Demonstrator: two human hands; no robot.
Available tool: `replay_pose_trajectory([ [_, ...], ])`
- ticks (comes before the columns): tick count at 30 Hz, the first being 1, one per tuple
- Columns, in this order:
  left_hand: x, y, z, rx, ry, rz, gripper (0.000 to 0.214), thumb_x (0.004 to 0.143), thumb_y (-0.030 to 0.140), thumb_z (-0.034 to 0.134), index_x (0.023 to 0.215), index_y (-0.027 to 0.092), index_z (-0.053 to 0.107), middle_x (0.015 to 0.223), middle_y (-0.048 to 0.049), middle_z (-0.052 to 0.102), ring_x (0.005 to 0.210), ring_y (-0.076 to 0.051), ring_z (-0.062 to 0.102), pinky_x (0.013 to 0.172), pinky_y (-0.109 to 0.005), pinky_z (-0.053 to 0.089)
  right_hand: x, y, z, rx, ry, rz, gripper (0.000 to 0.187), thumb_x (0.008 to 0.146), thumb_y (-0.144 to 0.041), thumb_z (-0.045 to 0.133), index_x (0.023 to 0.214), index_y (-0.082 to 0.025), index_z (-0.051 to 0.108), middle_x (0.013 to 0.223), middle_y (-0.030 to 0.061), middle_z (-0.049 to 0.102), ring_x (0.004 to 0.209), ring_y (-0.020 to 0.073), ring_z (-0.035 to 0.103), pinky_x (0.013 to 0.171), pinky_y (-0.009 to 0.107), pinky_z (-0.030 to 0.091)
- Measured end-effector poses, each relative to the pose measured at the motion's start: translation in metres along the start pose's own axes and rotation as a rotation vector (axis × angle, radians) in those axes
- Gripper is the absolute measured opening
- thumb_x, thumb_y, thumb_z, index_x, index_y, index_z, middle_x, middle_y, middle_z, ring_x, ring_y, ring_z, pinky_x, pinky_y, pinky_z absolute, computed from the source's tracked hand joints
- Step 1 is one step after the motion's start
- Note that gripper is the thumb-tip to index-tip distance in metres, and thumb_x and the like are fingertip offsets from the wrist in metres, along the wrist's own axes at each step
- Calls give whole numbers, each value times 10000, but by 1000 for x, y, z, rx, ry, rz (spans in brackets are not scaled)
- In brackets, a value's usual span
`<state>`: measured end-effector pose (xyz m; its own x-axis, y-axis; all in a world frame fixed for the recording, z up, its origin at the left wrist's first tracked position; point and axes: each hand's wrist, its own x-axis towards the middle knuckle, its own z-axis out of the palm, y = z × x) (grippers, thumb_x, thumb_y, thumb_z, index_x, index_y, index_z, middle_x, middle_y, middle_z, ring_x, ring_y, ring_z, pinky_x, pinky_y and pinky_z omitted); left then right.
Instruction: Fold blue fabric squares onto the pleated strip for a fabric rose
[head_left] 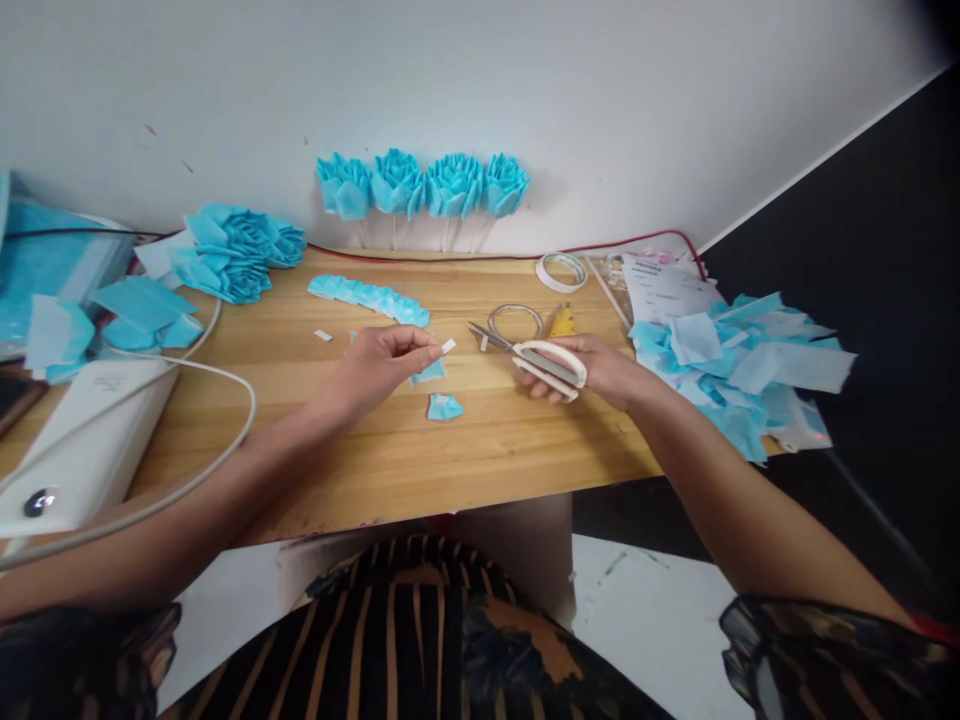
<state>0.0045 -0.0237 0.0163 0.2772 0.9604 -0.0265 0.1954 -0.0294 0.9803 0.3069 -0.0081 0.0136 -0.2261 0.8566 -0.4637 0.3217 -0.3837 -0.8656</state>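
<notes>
Between the thumb and fingertips of my left hand [390, 362] is a small white strip [448, 347], perhaps a piece of tape. My right hand [589, 370] is closed around the white handles of a pair of scissors [551, 367], whose blades point left toward that strip. A blue petal-shaped piece [445, 406] lies on the table just below the left fingertips. Another blue scrap is partly hidden under the left hand. Behind it stretches a row of overlapping blue petals [369, 297].
Blue flowers on sticks [454, 185] lean against the wall, and more flowers [240, 250] lie at left. A white power bank [90, 440] with a cable is at front left. Tape rolls [561, 271] sit behind the scissors. Blue scraps [742, 360] are heaped at right.
</notes>
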Motion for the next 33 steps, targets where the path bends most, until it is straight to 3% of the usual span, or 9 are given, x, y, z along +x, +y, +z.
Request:
replay_pose_trajectory([
  [4, 0, -1, -5, 27, 24, 20, 324, 790, 497, 728, 731, 182, 687, 633, 33, 539, 588, -103, 388, 584, -271, 292, -1, -4, -18, -249, 242, -130, 293, 854, -414, 741, 974, -147, 747, 759, 65, 738, 620, 162, 691, 577, 284, 565],
  [8, 0, -1, -8, 42, 43, 29, 338, 789, 521, 731, 750, 187, 700, 659, 20, 581, 600, -112, 416, 583, -269, 308, -9, -13, -17, -487, 348, -260, 240, 931, -366, 614, 990, -176, 749, 793, 60, 742, 658, 166, 685, 638, 296, 549],
  [12, -1, -1, -10, 24, 63, 38, 299, 800, 487, 728, 743, 195, 701, 649, 20, 582, 586, -109, 416, 575, -265, 317, -30, -19, 16, -1066, 413, -328, 270, 957, -361, 572, 1106, -215, 743, 924, 71, 776, 832, 228, 702, 704, 312, 475],
  [14, -1, -1, -10, 18, 70, 39, 277, 809, 462, 716, 730, 198, 690, 636, 21, 566, 579, -110, 409, 570, -267, 313, -42, -16, 36, -1284, 281, -326, 324, 950, -413, 603, 1181, -216, 714, 1042, 98, 765, 923, 271, 696, 701, 321, 456],
  [16, -2, 0, -10, 13, 70, 39, 272, 809, 454, 712, 720, 199, 681, 630, 22, 552, 577, -111, 403, 566, -269, 306, -52, -8, 53, -1442, 242, -384, 416, 944, -450, 622, 1264, -188, 668, 1159, 138, 726, 1020, 306, 669, 746, 344, 465],
  [18, -2, 1, -9, 14, 67, 39, 274, 804, 457, 714, 718, 199, 677, 626, 24, 543, 577, -111, 397, 564, -269, 301, -59, 2, 65, -1524, 261, -380, 387, 957, -456, 604, 1192, -161, 687, 1146, 155, 706, 1017, 306, 656, 728, 343, 461],
  [22, -3, 3, -8, 29, 68, 28, 266, 802, 451, 710, 718, 202, 669, 600, 27, 526, 572, -116, 391, 555, -273, 289, -61, 14, 74, -1552, 310, -349, 308, 1005, -336, 495, 981, -128, 721, 1043, 166, 709, 962, 296, 663, 659, 338, 433],
  [26, -2, -1, -9, 16, 73, 41, 237, 814, 422, 697, 725, 204, 669, 611, 26, 540, 580, -120, 429, 564, -272, 311, -62, 12, 64, -1459, 405, -392, 285, 978, -238, 456, 918, -129, 712, 962, 154, 735, 922, 288, 683, 699, 349, 449],
  [33, 0, -4, -9, 42, 87, 34, 256, 795, 436, 693, 727, 190, 668, 632, 18, 578, 580, -111, 427, 558, -251, 324, -73, -3, 10, -663, 620, -309, 196, 896, -375, 586, 884, -210, 691, 816, 41, 740, 645, 178, 682, 606, 288, 491],
])
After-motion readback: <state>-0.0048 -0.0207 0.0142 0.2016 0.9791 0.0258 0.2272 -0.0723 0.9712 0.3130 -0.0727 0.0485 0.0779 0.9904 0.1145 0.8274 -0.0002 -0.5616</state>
